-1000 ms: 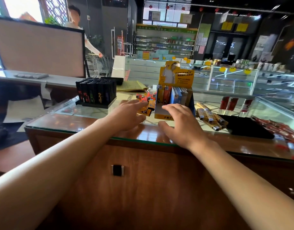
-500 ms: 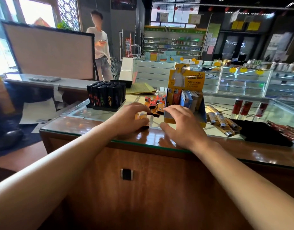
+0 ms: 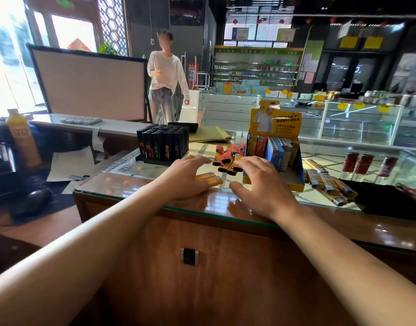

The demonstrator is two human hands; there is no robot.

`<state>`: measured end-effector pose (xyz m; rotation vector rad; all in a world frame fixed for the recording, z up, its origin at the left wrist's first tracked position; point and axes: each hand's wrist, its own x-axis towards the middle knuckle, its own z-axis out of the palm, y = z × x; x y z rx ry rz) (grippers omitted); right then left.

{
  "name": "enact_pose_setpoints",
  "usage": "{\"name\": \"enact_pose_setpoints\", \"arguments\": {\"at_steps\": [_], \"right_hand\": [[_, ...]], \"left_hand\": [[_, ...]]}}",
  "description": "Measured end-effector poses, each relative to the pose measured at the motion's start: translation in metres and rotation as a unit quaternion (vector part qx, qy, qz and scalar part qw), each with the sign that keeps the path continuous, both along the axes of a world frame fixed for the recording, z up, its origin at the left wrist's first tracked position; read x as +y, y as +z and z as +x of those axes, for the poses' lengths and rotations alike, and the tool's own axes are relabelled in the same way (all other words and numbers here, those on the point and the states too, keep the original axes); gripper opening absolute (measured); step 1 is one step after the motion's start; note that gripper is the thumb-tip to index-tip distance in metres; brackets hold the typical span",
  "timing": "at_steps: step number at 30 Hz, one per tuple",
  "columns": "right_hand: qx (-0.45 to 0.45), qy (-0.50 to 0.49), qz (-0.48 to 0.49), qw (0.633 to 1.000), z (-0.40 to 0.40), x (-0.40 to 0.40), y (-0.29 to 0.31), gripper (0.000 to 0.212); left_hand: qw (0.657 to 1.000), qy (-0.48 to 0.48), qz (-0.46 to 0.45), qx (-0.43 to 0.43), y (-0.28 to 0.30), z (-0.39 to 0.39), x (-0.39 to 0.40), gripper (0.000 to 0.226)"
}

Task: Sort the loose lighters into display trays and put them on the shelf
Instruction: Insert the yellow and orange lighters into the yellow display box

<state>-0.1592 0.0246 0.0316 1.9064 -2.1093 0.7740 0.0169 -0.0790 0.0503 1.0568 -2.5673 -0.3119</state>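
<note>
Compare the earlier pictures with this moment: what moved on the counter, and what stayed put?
The left hand has drawn two yellow lighters out of the orange pile toward the counter's near edge. The right hand stays spread before the yellow display tray. The black tray is unmoved.

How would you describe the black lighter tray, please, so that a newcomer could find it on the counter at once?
Start at the glass counter in front of the person. On its far left part, left of the yellow display box, stands the black lighter tray. It alone is packed with upright black lighters; the orange lighters nearby lie loose on the glass.
</note>
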Motion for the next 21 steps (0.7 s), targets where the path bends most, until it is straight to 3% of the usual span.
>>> {"name": "enact_pose_setpoints", "arguments": {"at_steps": [3,8,10,15,18,21], "right_hand": [[0.005,0.005,-0.007,1.000,0.002,-0.004,0.001,0.058],[0.004,0.016,-0.009,1.000,0.003,-0.013,0.005,0.057],[-0.003,0.020,-0.013,1.000,0.003,-0.016,0.006,0.055],[-0.080,0.042,-0.048,0.995,0.004,-0.027,0.012,0.046],[-0.159,0.069,-0.070,0.982,0.012,-0.033,0.017,0.041],[-0.205,0.093,-0.092,0.970,0.022,-0.037,0.019,0.036]], "left_hand": [[0.997,0.051,0.009,-0.058,0.000,-0.005,-0.004,0.067],[0.997,0.026,0.052,-0.043,0.003,-0.005,-0.008,0.029],[0.999,0.005,0.038,-0.032,0.001,-0.003,-0.009,0.027],[0.983,-0.018,0.066,0.173,-0.009,0.004,-0.020,0.016],[0.934,-0.065,0.168,0.307,-0.009,0.005,-0.018,0.011],[0.884,-0.104,0.257,0.377,-0.009,0.002,-0.012,0.013]]}}
